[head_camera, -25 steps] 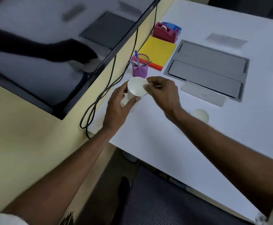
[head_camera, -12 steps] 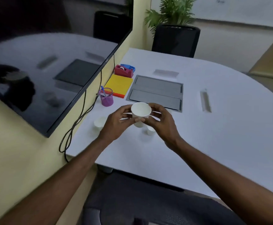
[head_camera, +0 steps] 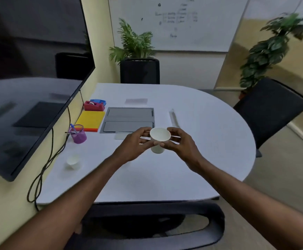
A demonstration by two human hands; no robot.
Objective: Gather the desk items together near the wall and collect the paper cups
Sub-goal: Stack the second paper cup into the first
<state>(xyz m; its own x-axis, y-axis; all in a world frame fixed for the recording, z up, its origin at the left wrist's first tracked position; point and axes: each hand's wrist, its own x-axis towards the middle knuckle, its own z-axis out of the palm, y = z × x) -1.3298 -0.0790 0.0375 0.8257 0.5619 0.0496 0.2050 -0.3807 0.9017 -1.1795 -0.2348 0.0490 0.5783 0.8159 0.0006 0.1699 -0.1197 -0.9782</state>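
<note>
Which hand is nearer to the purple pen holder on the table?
Left. The left hand holds the paper cup from the side facing the purple pen holder. The right hand holds the cup's opposite side, farther away.

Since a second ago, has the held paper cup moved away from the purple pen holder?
Yes. The paper cup, in both hands, has moved right, away from the wall and the purple pen holder, and now sits before the grey panel.

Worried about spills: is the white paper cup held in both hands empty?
Empty: the white paper cup tilts its mouth toward the camera, showing a bare white inside.
</note>
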